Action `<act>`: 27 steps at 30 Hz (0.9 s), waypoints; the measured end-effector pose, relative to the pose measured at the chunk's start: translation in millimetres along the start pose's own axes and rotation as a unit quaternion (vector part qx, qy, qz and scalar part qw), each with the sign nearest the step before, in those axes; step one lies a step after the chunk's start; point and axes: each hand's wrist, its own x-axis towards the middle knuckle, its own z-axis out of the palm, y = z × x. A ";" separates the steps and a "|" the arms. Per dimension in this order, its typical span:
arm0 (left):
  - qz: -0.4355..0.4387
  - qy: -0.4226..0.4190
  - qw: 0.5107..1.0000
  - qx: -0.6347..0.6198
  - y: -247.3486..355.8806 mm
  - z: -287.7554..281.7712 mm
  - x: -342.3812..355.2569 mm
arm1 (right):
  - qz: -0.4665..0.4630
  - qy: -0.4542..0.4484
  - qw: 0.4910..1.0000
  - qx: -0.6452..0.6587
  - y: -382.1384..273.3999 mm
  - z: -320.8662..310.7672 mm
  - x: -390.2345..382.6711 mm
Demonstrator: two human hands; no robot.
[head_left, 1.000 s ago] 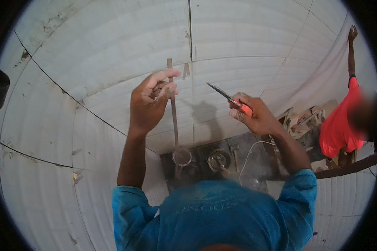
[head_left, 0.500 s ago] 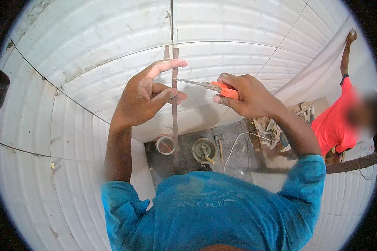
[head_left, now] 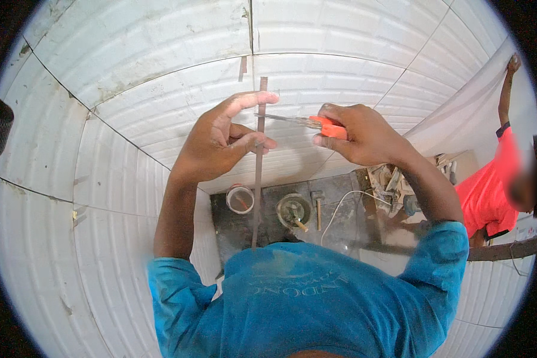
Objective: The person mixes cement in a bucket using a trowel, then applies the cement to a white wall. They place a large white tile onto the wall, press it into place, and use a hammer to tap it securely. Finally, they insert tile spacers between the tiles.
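Note:
A long, narrow brown strip (head_left: pixel 258 179) hangs in front of me, its top above my left hand (head_left: pixel 224 134). My left thumb pinches it against a finger, while the index finger reaches across it higher up. My right hand (head_left: pixel 367 134) is closed around orange-handled scissors (head_left: pixel 327 127). Their thin metal blades point left, and the tips cross the strip between my left index finger and thumb. Whether the strip lies between the two blades I cannot tell. The strip's lower end runs down to my blue shirt, where it drops from sight.
White ribbed wall panels (head_left: pixel 328 77) rise ahead and at left. On the dark floor are a white bucket (head_left: pixel 240 190), a round basin (head_left: pixel 282 210) with a tool, a hammer (head_left: pixel 318 212) and a white cable (head_left: pixel 340 206). A co-worker in red (head_left: pixel 489 197) reaches up at right, near rubble (head_left: pixel 388 182).
The view has shifted slightly, moving both hands a little rightward in it. The strip stands higher beside the left hand's fingers, and the scissor tips now reach across it.

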 end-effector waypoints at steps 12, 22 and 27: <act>-0.014 -0.035 0.999 0.012 -4.0 8.6 -6.9 | -0.021 -0.074 0.996 0.047 9.3 13.5 -1.6; -0.038 -0.048 0.997 0.036 -1.8 -2.2 -3.4 | -0.060 -0.011 0.986 0.156 24.7 24.4 -7.5; -0.066 0.013 0.996 -0.065 -28.9 0.8 4.0 | -0.020 0.197 0.938 0.284 16.6 58.5 2.5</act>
